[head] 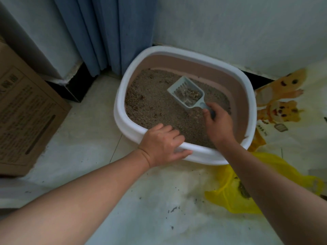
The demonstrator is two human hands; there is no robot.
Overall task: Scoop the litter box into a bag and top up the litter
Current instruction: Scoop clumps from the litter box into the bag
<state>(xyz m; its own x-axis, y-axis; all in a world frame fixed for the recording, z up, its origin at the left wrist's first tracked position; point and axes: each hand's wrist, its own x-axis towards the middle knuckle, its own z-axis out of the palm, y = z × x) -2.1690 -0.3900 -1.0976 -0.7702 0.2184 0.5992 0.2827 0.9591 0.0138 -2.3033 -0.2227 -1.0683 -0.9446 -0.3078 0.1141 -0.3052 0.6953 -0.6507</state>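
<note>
Inside litter box (120,106), on floor against wall: slotted scoop (185,92) is carrying clumps, right hand (218,124) gripping its handle; left hand (162,145) is clasping the near rim. Yellow bag (228,197) alongside is holding some dark waste, so scooping looks part done; litter sack (283,110) is waiting, top-up apparently not started.

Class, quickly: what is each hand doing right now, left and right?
Left hand: closed, gripping the litter box rim.
Right hand: closed, holding the scoop by its handle.
</note>
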